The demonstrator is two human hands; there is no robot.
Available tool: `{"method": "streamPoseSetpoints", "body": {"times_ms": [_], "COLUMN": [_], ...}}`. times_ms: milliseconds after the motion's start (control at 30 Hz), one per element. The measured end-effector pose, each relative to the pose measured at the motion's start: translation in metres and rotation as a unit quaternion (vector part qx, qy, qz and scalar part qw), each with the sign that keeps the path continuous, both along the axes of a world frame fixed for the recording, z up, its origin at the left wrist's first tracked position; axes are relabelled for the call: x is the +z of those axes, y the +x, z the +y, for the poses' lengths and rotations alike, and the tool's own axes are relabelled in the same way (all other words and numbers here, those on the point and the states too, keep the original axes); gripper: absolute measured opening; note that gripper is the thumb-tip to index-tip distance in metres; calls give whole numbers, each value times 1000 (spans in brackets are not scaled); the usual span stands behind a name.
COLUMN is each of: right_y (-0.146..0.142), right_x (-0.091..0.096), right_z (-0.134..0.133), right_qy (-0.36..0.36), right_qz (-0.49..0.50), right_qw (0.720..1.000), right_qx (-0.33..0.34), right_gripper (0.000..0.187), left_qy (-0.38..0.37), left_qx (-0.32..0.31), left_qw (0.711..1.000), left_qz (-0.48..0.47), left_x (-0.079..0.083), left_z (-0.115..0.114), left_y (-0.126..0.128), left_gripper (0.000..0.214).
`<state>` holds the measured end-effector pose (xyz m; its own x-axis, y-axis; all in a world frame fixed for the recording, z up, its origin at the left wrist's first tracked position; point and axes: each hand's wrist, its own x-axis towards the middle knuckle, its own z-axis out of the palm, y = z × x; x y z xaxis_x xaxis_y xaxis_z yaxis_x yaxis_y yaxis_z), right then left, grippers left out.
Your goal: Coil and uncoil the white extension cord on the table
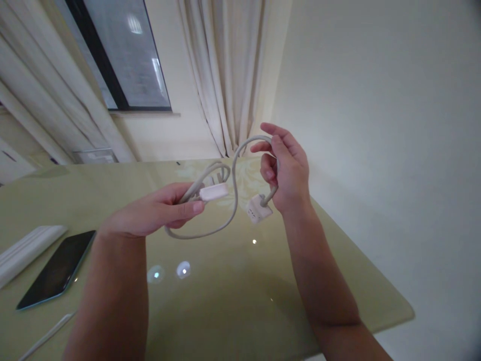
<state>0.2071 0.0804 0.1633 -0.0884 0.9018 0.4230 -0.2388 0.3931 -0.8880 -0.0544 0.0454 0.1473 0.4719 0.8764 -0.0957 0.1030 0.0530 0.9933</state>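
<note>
A pale grey extension cord [235, 185] hangs in a loose S-curve between my two hands, above the table. My left hand [165, 208] is closed around several gathered loops of it, with the thumb by a white, flat-sided end piece [214, 192] that looks like a plug. My right hand [287, 168] pinches the cord between thumb and fingers, with some fingers stretched out. Just below it dangles a white socket block [259, 209] with small dark slots in its face. Part of the cord is hidden behind the right hand's fingers.
Below is a glossy pale-green table [210, 301] with lamp reflections. At the left lie a dark-screened tablet [58, 271], a long white object [28, 250] and a thin white cable or stick [47, 337]. A wall [376, 150] borders the right; curtains [225, 70] hang behind.
</note>
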Motion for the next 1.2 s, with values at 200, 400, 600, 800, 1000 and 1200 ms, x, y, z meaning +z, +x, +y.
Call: {"method": "streamPoseSetpoints", "body": {"times_ms": [200, 400, 600, 800, 1000, 1200], "right_y": [6, 17, 23, 26, 28, 31], "right_x": [7, 19, 14, 3, 5, 3], "right_z": [-2, -18, -17, 14, 25, 23], "right_qy": [24, 72, 120, 141, 17, -91], "right_qz": [26, -15, 49, 148, 196, 88], "right_qw": [999, 997, 991, 973, 979, 989], "right_qx": [5, 15, 22, 106, 56, 80], "right_gripper": [48, 48, 60, 52, 42, 58], "left_qy": [50, 117, 52, 41, 42, 74], "left_qx": [33, 207, 334, 362, 313, 264], "left_qw": [998, 954, 894, 868, 896, 939], "left_qz": [-22, -182, -292, -336, -313, -208], "left_x": [1, 2, 3, 2, 6, 1], "left_z": [6, 24, 35, 38, 33, 32], "left_y": [6, 8, -10, -21, -11, -1], "left_gripper": [31, 44, 34, 34, 33, 33]}}
